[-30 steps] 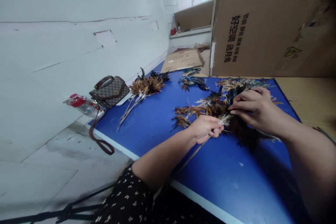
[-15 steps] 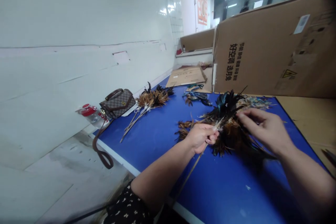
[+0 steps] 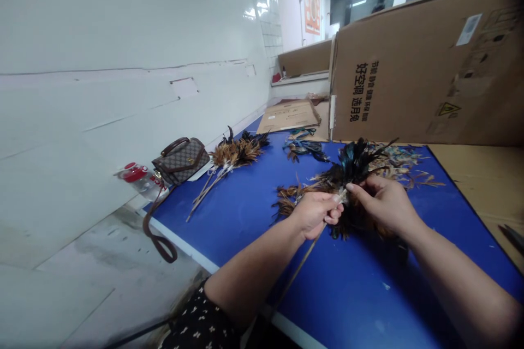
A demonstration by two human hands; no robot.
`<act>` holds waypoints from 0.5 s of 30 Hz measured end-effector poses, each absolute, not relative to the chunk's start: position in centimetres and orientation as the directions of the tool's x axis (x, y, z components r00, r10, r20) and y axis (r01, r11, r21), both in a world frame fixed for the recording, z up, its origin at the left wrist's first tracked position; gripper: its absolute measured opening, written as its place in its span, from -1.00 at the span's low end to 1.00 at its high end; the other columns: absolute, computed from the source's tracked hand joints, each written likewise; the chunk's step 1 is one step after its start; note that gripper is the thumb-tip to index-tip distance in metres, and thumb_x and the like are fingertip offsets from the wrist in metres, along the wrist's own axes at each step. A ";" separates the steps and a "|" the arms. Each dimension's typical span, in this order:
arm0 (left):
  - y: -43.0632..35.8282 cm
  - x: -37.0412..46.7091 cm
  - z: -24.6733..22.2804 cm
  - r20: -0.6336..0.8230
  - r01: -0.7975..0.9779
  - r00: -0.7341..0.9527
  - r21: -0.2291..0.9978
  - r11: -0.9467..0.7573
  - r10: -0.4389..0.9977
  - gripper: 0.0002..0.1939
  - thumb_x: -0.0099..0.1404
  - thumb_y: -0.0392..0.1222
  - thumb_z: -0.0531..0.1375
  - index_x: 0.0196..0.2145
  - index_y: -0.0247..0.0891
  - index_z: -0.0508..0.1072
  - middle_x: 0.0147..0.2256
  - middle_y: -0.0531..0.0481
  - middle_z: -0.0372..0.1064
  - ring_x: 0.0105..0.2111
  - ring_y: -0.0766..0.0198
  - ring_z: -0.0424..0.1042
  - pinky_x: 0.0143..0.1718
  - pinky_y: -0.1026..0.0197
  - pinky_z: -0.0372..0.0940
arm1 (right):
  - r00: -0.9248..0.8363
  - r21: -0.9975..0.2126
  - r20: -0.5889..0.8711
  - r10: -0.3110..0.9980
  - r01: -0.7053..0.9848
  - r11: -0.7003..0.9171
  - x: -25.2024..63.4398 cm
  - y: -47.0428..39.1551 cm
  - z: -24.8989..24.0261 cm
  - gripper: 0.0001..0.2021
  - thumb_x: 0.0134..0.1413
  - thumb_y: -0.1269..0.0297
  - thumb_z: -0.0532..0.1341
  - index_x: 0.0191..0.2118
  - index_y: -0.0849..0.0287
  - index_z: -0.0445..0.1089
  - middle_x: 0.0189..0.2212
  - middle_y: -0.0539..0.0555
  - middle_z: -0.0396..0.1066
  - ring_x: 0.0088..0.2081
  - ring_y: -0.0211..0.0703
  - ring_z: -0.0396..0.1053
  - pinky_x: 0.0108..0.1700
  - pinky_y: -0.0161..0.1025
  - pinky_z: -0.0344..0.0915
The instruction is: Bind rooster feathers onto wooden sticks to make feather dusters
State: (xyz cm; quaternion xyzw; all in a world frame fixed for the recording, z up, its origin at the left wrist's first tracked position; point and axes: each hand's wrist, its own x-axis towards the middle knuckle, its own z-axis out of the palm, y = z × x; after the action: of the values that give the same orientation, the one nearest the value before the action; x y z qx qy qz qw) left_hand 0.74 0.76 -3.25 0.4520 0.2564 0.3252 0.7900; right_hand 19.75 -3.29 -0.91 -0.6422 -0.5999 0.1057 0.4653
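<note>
My left hand (image 3: 319, 214) is closed around a thin stick (image 3: 301, 267) just below the pale bound base of a feather bunch. Dark glossy feathers (image 3: 354, 162) fan out above that base, with brown ones (image 3: 286, 199) beside and behind my left hand. My right hand (image 3: 385, 202) is at the right side of the same bunch, its thumb and fingers pressed together at the feathers near the binding. What exactly its fingertips pinch is too small to tell.
On the blue table (image 3: 241, 204) lie finished-looking feather sticks (image 3: 239, 152), blue-dark feathers (image 3: 307, 150) and pale loose feathers (image 3: 399, 161). A handbag (image 3: 182, 161) and red-capped bottle (image 3: 143, 180) stand left. A large carton (image 3: 413, 76) rises behind; scissors (image 3: 511, 239) lie far right.
My right hand has moved left and inward, from beside the feathers to the binding near my left hand. My left hand keeps its hold on the stick. The view has shifted slightly.
</note>
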 end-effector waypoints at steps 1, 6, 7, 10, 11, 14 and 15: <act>0.8 0.8 -3.3 -0.112 -0.281 0.654 0.882 0.378 0.748 -0.51 0.14 0.04 0.55 -0.45 -0.43 0.46 -0.50 -0.02 0.26 -0.53 0.47 0.16 -0.49 0.30 -0.16 | 0.254 -0.723 0.426 0.868 0.672 0.158 19.8 -3.2 -1.0 -0.43 0.12 -0.35 0.26 -0.55 0.09 0.39 -0.67 0.03 0.31 -0.60 -0.20 0.16 -0.55 -0.21 0.05; 0.6 0.6 -3.5 -0.138 -0.229 0.652 0.902 0.367 0.746 -0.58 0.10 -0.08 0.56 -0.47 -0.44 0.48 -0.54 0.02 0.25 -0.59 0.51 0.11 -0.51 0.31 -0.15 | 0.248 -0.728 0.429 0.868 0.664 0.170 19.2 -3.1 -1.1 -0.57 0.15 -0.11 0.31 -0.55 0.10 0.36 -0.63 0.04 0.36 -0.56 -0.18 0.21 -0.47 -0.21 0.11; 0.5 0.6 -3.5 -0.142 -0.222 0.645 0.905 0.362 0.751 -0.60 0.07 -0.10 0.56 -0.47 -0.44 0.49 -0.53 0.01 0.27 -0.59 0.51 0.12 -0.51 0.32 -0.14 | 0.247 -0.733 0.422 0.872 0.659 0.168 19.0 -3.1 -1.1 -0.61 0.17 -0.02 0.32 -0.55 0.10 0.35 -0.62 0.04 0.37 -0.54 -0.17 0.23 -0.45 -0.21 0.12; 0.5 0.5 -3.4 -0.180 -0.198 0.621 0.906 0.375 0.763 -0.61 0.01 -0.15 0.58 -0.47 -0.45 0.51 -0.49 -0.04 0.33 -0.58 0.52 0.14 -0.53 0.34 -0.13 | 0.278 -0.729 0.389 0.878 0.676 0.110 18.5 -3.1 -1.4 -0.69 0.17 0.11 0.34 -0.52 0.11 0.36 -0.59 0.03 0.41 -0.51 -0.17 0.29 -0.40 -0.22 0.16; 0.5 0.5 -3.4 -0.190 -0.191 0.620 0.905 0.381 0.761 -0.62 0.00 -0.16 0.58 -0.46 -0.46 0.52 -0.47 -0.06 0.35 -0.57 0.50 0.18 -0.53 0.35 -0.10 | 0.288 -0.728 0.382 0.878 0.679 0.094 18.4 -3.0 -1.6 -0.70 0.17 0.13 0.35 -0.50 0.11 0.36 -0.58 0.03 0.43 -0.49 -0.17 0.30 -0.39 -0.23 0.17; 0.3 0.6 -3.1 -0.208 -0.182 0.616 0.901 0.394 0.760 -0.65 -0.02 -0.20 0.57 -0.47 -0.47 0.52 -0.46 -0.07 0.36 -0.56 0.49 0.20 -0.54 0.35 -0.08 | 0.316 -0.730 0.385 0.867 0.680 0.077 18.0 -3.3 -2.1 -0.72 0.18 0.18 0.35 -0.47 0.09 0.31 -0.52 0.02 0.46 -0.46 -0.17 0.34 -0.37 -0.23 0.20; 0.2 0.7 -3.0 -0.210 -0.179 0.612 0.902 0.392 0.763 -0.66 -0.03 -0.21 0.56 -0.48 -0.47 0.52 -0.47 -0.07 0.36 -0.56 0.49 0.20 -0.54 0.35 -0.08 | 0.321 -0.731 0.392 0.862 0.677 0.080 17.8 -3.5 -2.2 -0.75 0.19 0.19 0.34 -0.43 0.09 0.30 -0.50 0.02 0.47 -0.45 -0.16 0.35 -0.37 -0.23 0.21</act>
State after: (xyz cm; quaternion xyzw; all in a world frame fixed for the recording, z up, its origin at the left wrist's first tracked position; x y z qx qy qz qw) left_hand 0.68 0.15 -3.04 0.4592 0.3176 0.3053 0.7714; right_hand 17.82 -3.47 -2.22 -0.6706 -0.5738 0.1006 0.4593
